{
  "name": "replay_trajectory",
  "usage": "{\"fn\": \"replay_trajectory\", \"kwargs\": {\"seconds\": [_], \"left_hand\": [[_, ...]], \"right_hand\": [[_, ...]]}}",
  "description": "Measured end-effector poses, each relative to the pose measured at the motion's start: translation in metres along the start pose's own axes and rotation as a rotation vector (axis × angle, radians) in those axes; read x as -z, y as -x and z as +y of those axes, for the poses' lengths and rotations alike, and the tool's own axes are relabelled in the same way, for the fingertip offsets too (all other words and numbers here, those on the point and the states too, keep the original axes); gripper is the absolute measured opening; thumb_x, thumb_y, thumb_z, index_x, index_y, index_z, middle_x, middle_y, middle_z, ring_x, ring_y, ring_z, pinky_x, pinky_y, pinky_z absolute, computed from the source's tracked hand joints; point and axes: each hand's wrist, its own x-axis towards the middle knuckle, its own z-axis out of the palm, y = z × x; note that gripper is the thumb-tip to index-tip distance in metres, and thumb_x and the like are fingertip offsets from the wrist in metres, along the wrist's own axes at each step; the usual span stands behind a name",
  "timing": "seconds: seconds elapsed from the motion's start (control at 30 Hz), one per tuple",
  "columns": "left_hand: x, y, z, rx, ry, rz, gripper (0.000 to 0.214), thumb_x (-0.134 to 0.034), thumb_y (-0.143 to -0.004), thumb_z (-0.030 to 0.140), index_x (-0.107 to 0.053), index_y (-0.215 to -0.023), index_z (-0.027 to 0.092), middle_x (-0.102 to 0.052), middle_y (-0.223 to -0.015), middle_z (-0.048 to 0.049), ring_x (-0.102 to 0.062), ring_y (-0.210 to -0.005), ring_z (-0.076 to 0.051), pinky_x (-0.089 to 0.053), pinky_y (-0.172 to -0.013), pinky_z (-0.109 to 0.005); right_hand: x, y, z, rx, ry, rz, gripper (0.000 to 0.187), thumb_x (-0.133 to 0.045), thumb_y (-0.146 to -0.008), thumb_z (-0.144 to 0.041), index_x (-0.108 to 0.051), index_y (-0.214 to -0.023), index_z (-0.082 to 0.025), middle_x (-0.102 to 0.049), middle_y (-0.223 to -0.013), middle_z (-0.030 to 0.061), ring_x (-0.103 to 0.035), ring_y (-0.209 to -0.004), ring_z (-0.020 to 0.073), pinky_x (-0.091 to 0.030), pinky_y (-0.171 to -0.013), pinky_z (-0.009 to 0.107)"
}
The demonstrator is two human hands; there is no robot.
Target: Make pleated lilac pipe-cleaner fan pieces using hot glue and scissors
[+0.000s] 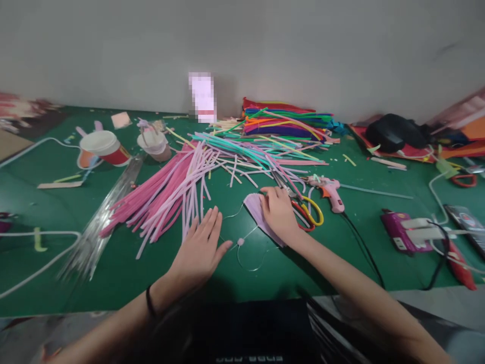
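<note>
My left hand [200, 247] lies palm down on the green table with its fingers stretched out, by the lilac pipe cleaners [191, 202]. My right hand [279, 215] rests over a lilac fan-shaped piece [253, 206], its fingers bent around the right side; the thumb is hidden. Thin wire with a small pale lilac ball [240, 242] runs from that piece across the table between my hands. Just right of my right hand lie scissors [314, 212] with yellow and red handles, and beyond them a pink glue gun [331, 192].
Pink pipe cleaners [151, 202] and a bundle of silvery wires [109, 217] lie left. Two cups [104, 146] stand behind. Coloured pipe cleaners [284, 124] are piled by the wall near a blurred-out upright screen [203, 96]. A purple power strip [401, 230] with cords sits right.
</note>
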Motion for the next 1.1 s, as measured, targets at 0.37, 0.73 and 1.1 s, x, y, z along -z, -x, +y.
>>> {"fn": "replay_trajectory", "kwargs": {"seconds": [0.37,0.73,1.1], "left_hand": [[-0.008,-0.001,0.013,0.020,-0.066,0.056,0.064,-0.034,-0.101,0.043,-0.035,-0.150,0.002,-0.031,-0.155,-0.0227,-0.029,-0.146,-0.035,-0.017,-0.117,-0.058],[-0.008,0.003,0.015,-0.007,-0.024,0.124,0.049,-0.040,-0.099,0.027,-0.046,-0.145,0.008,-0.042,-0.150,-0.0181,-0.036,-0.143,-0.032,-0.018,-0.119,-0.056],[-0.008,0.003,0.017,-0.005,-0.037,0.077,0.051,-0.039,-0.100,0.032,-0.046,-0.144,0.006,-0.042,-0.150,-0.0174,-0.036,-0.143,-0.032,-0.014,-0.120,-0.057]], "right_hand": [[-0.002,0.002,-0.032,0.396,-0.358,-0.221,0.022,-0.052,-0.095,-0.022,-0.065,-0.112,-0.020,-0.060,-0.105,0.0096,-0.057,-0.100,0.0208,-0.049,-0.090,0.037],[-0.007,-0.002,-0.037,0.303,-0.363,-0.306,0.017,-0.059,-0.091,-0.018,-0.071,-0.103,-0.023,-0.062,-0.099,0.0058,-0.059,-0.094,0.0191,-0.048,-0.087,0.036],[-0.005,-0.008,-0.043,0.228,-0.358,-0.404,0.011,-0.061,-0.089,-0.015,-0.069,-0.096,-0.020,-0.065,-0.099,0.0046,-0.059,-0.095,0.0190,-0.047,-0.086,0.034]]}}
